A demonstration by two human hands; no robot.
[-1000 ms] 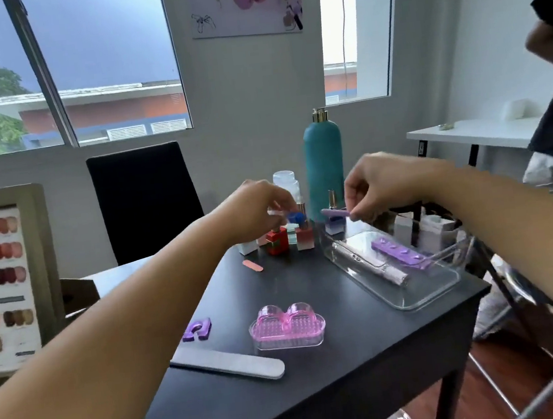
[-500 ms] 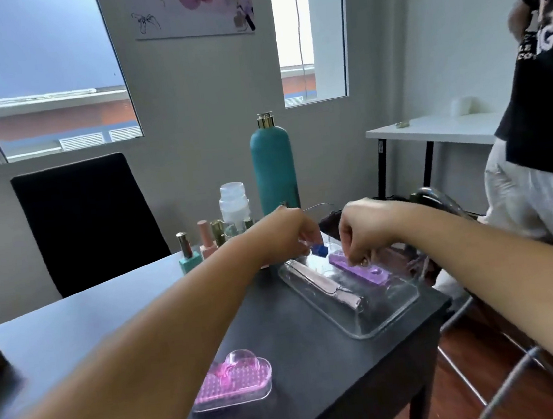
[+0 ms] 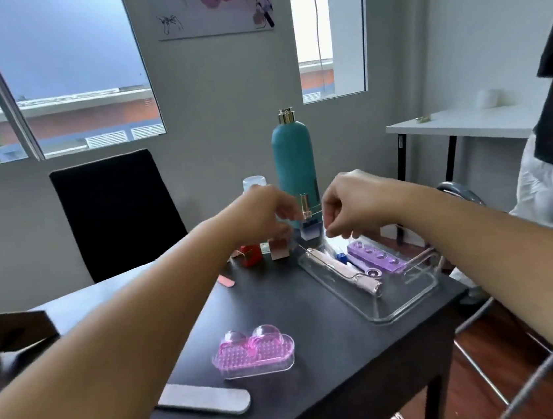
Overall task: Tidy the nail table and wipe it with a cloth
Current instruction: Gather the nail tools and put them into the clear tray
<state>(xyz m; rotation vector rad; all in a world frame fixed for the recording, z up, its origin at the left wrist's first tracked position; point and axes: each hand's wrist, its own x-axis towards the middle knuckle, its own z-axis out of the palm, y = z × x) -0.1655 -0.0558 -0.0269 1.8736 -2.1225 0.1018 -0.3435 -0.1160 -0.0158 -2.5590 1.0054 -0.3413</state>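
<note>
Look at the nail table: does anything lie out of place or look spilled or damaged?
Nothing looks spilled or broken. Three things lie loose outside the clear tray: a grey nail file near the table's front edge, a pink cloud-shaped brush beside it, and a small pink file farther back.

Blue bit (image 3: 339, 256) is no longer in the left hand (image 3: 262, 216); it now lies in the tray (image 3: 416, 300), between the pen tool (image 3: 344, 274) and the purple holder (image 3: 375, 260). Right hand (image 3: 354, 205) is off the holder and raised above the tray's far end, fingers loosely curled, nothing visible in them. Left hand has moved beside the gold-capped polish bottle (image 3: 305, 206); contact unclear, blurred.
</note>
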